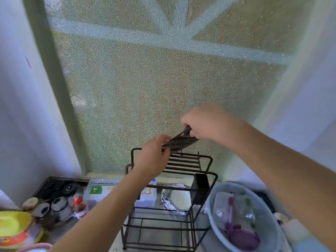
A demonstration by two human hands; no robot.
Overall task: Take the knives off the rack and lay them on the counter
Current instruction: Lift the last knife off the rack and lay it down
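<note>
A dark broad-bladed knife (179, 141) hangs tilted in the air just above the top of the black wire rack (209, 158). My right hand (207, 122) is closed around its upper end, where the handle is hidden inside my fingers. My left hand (154, 157) pinches the lower end of the blade between thumb and fingers. The rack stands on the counter in front of a frosted window. No other knife shows on the rack. A black holder box (201, 182) hangs at its right front corner.
A pale blue basin (216, 226) with plastic bags and purple items sits right of the rack. Spice jars (60, 206) and a red-capped bottle (78, 202) stand to the left, with a yellow container (12, 224) at far left. A foil-wrapped dish (177, 199) lies behind the rack.
</note>
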